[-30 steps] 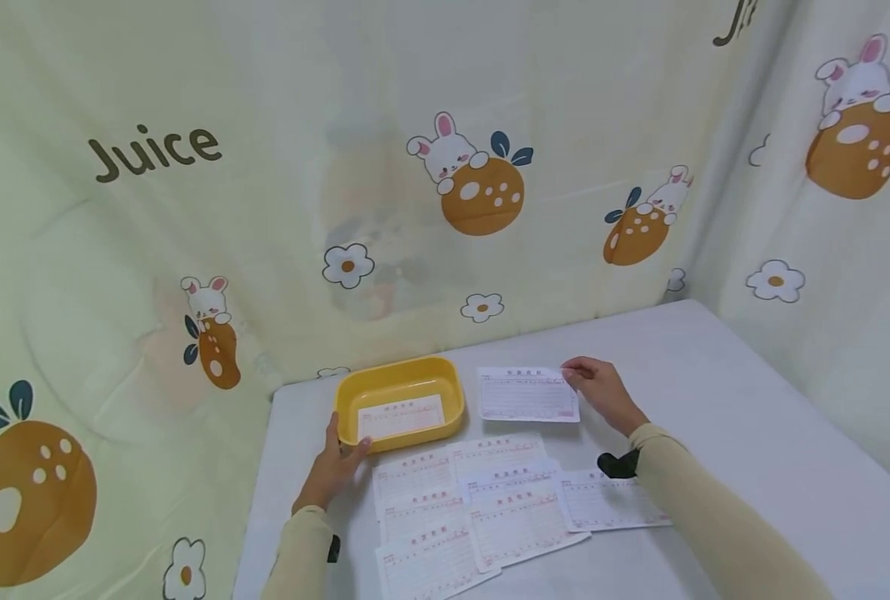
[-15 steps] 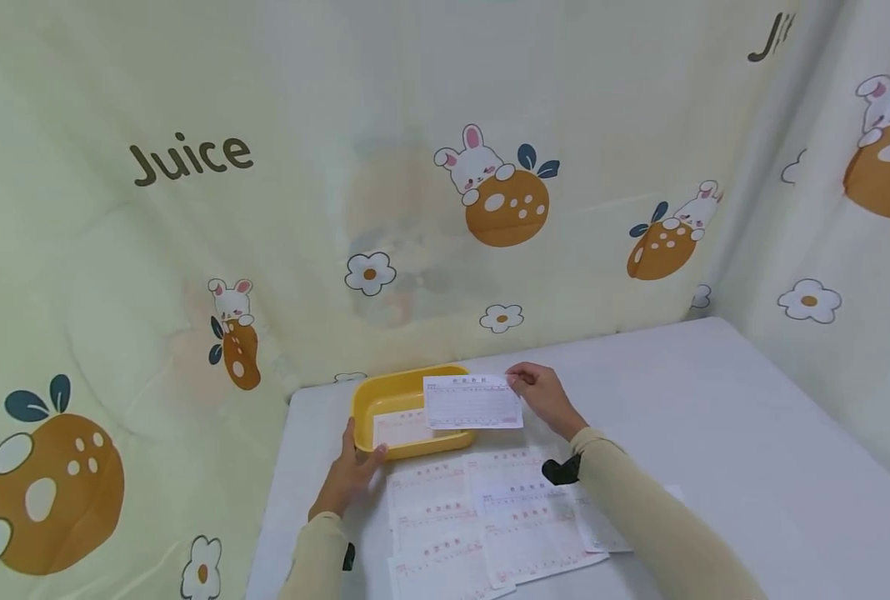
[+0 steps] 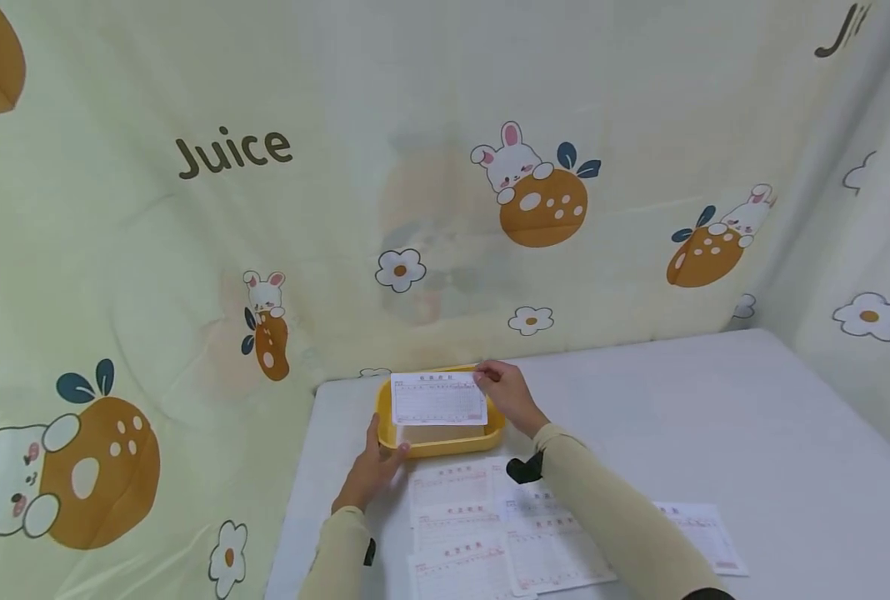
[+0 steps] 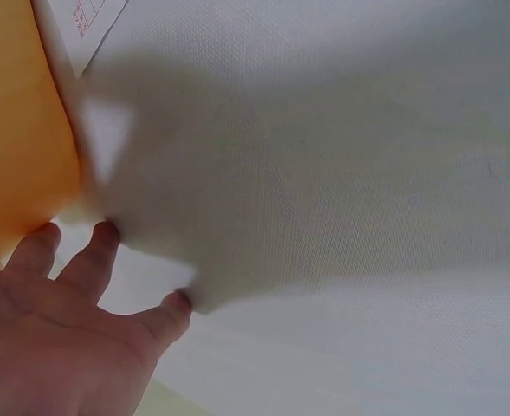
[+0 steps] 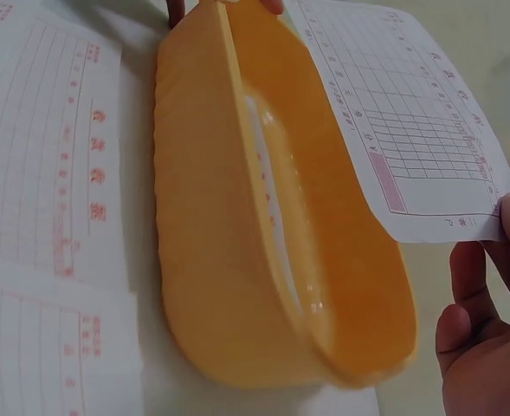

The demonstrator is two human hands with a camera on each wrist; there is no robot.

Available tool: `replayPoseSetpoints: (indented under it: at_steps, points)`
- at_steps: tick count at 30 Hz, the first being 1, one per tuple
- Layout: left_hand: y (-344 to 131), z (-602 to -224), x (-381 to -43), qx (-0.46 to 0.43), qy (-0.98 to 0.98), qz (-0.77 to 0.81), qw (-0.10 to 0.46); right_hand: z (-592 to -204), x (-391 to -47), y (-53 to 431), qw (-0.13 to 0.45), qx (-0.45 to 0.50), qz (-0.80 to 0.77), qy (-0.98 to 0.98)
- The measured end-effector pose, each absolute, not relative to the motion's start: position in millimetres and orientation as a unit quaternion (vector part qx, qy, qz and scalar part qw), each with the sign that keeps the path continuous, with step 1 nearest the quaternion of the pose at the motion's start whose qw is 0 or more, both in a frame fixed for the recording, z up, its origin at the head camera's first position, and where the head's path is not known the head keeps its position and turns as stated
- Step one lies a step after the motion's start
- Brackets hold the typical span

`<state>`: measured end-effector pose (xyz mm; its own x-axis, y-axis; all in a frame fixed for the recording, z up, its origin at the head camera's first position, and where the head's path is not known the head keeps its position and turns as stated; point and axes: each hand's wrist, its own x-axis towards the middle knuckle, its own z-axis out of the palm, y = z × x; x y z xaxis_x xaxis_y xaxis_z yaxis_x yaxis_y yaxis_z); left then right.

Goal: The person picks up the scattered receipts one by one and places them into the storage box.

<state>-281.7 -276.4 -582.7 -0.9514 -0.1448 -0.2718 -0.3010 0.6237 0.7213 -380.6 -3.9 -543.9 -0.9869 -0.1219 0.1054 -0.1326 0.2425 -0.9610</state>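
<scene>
My right hand (image 3: 511,396) pinches a white receipt slip (image 3: 439,400) by its upper right corner. The slip is held up over a yellow plastic tray (image 3: 456,447), printed side showing. In the right wrist view, the thumb and fingers grip the corner of the receipt slip (image 5: 402,113), above the tray's open top (image 5: 211,217). My left hand (image 3: 370,477) holds the tray at its near left corner, thumb at the front rim and fingers along the left side. In the left wrist view, the left hand's (image 4: 73,321) other fingers spread beside the tray wall (image 4: 21,130). Another paper lies inside the tray, mostly hidden.
Several receipt slips (image 3: 456,533) with red print lie overlapping on the white table (image 3: 640,400) in front of the tray. One more slip (image 3: 703,537) lies to the right, partly behind the right forearm. A patterned curtain (image 3: 340,208) hangs behind the table.
My right hand has carried the receipt slip leftward from the tray's right side to over the tray. The left hand has stayed on the tray's corner. The head view has turned left.
</scene>
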Motion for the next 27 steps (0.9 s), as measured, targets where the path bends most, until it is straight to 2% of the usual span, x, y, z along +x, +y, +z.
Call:
replayPoseSetpoints:
  at_steps: [10, 21, 27]
  points:
    - [-273.8, -581.3, -282.4, -0.138, 0.896, 0.412, 0.092, -536.3, -386.6, -21.9, 0.002, 0.091, 0.595, -0.798]
    - [-271.9, -576.6, -279.5, -0.140, 0.896, 0.410, 0.092, -542.2, -386.2, -26.8, 0.004, 0.090, 0.580, -0.810]
    - [-273.6, -577.3, -279.1, -0.133, 0.897, 0.412, 0.093, -550.9, -386.0, -30.1, -0.015, 0.082, 0.587, -0.805]
